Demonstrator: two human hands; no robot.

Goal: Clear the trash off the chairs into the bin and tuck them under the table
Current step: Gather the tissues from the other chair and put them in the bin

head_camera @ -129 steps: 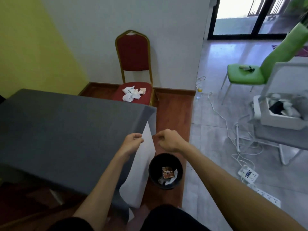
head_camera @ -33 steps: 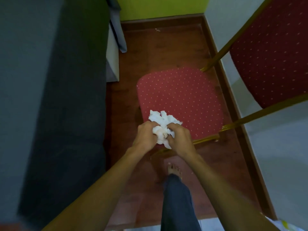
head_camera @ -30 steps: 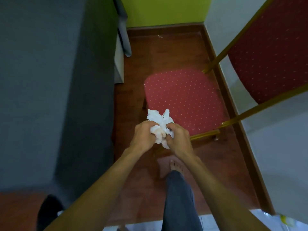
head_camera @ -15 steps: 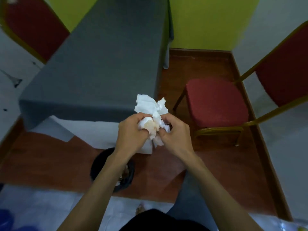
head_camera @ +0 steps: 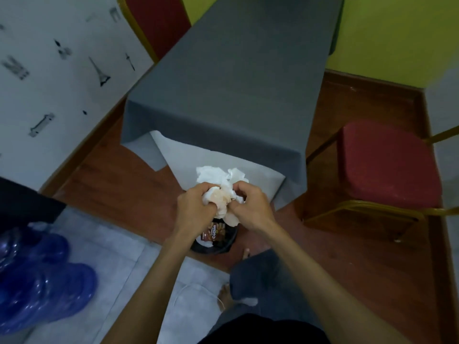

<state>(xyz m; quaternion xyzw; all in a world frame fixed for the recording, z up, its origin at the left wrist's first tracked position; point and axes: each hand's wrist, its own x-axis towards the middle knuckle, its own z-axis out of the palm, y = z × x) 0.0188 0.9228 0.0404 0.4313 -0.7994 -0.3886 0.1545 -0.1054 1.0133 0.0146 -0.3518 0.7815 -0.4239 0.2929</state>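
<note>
Bin (head_camera: pixel 224 247) mostly hidden behind hands; far chair (head_camera: pixel 159 23) cut off at top edge.

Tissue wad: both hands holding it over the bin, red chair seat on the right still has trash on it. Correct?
Not quite. The head view shows the red chair seat bare. The rest holds: left hand and right hand grip the tissue wad above the bin.
</note>
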